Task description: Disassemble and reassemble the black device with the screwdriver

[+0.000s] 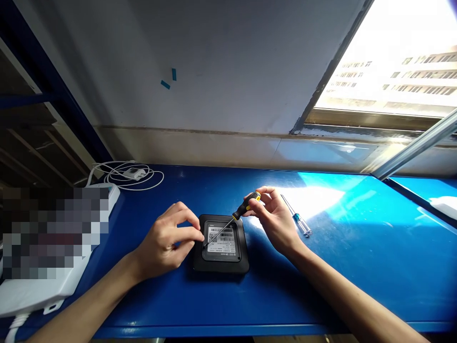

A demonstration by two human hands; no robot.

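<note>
A square black box (221,267) with a white printed label lies on the blue table. My right hand (273,216) grips the black and yellow handle of a screwdriver (243,207) above the box's upper right edge. The screwdriver slants down to the left, its tip near the left side of the label panel. At the box's left edge is my left hand (169,236), thumb and forefinger close to the tip and slightly apart, with nothing visible between them.
Two screwdrivers with clear handles (303,226) lie to the right. A coiled white cable with a plug (134,173) sits at the back left. A white device (67,281), partly pixelated, stands at the left. A metal bar (417,143) slants across the right.
</note>
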